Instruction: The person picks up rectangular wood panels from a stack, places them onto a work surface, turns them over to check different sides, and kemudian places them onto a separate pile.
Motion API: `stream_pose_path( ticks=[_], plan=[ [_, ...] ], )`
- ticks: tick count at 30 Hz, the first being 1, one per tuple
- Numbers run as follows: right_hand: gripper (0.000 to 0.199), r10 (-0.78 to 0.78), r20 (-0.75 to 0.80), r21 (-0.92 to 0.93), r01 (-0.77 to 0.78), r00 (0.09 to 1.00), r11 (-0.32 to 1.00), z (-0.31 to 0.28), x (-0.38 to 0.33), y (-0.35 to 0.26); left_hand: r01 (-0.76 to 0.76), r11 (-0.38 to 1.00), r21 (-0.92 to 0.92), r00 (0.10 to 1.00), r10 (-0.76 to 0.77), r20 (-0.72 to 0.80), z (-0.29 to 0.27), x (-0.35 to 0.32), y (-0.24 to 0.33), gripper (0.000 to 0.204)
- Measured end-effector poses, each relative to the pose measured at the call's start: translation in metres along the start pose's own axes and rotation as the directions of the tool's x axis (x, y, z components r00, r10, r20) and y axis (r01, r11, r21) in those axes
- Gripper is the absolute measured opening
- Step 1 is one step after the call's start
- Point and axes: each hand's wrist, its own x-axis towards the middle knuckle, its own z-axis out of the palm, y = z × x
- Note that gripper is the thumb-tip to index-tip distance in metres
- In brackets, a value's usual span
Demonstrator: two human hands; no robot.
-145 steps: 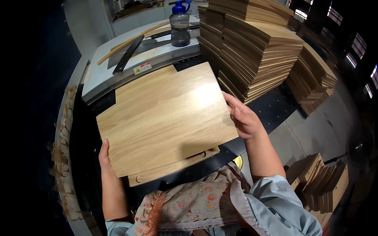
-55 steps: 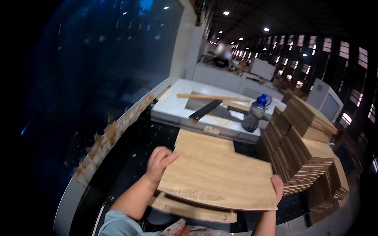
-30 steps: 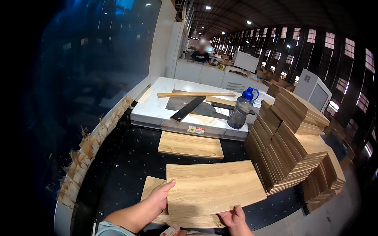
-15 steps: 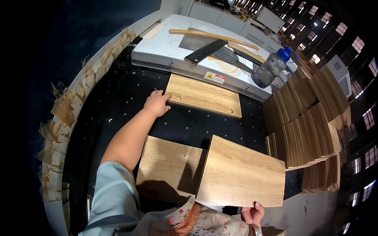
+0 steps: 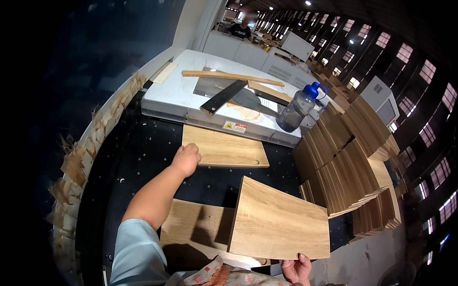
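A wood-grain panel point(image 5: 229, 147) lies flat on the black table, along the white machine ledge. My left hand point(image 5: 187, 159) has its fingers curled over the near left corner of that panel. A second wood-grain panel point(image 5: 281, 221) is raised and tilted in front of me. My right hand point(image 5: 296, 270) grips its near edge, thumb on top and the other fingers mostly hidden beneath. Partly under it lies a third panel point(image 5: 183, 219), shaded by my arm and the raised panel.
Tall stacks of boards point(image 5: 341, 167) stand at the right. On the white ledge point(image 5: 167, 97) are a blue-capped bottle point(image 5: 294, 112), a black bar point(image 5: 224, 97) and wood strips point(image 5: 229, 75). Frayed tape point(image 5: 78, 164) lines the curved left edge. A person point(image 5: 240, 31) is in the far background.
The view has tilted up, so the scene sits lower and farther left. My left hand's spread fingers have curled over the far panel's corner. My right hand keeps its hold.
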Motion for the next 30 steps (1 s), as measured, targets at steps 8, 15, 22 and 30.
stream_pose_path(
  ticks=[8,15,22,30],
  plan=[
    [0.051,-0.065,0.079,0.028,0.063,0.995,0.998,0.055,0.019,0.019,-0.025,0.942,-0.334,0.992,-0.02,-0.128,-0.064,-0.067,0.051,0.011],
    [0.043,-0.022,0.183,0.003,0.022,0.983,1.0,0.077,0.048,-0.005,-0.053,0.724,-0.687,0.999,0.035,-0.04,-0.126,-0.181,0.084,0.015],
    [0.023,0.127,-0.023,-0.192,-0.129,0.992,0.973,0.123,0.117,0.026,-0.018,0.878,-0.477,0.969,0.132,0.207,-0.148,-0.289,0.118,0.017],
    [0.025,0.321,-0.168,-0.099,-0.34,0.932,0.935,0.143,0.225,0.163,0.139,0.846,-0.514,0.94,0.051,0.338,-0.156,-0.309,0.124,0.014]
  ],
)
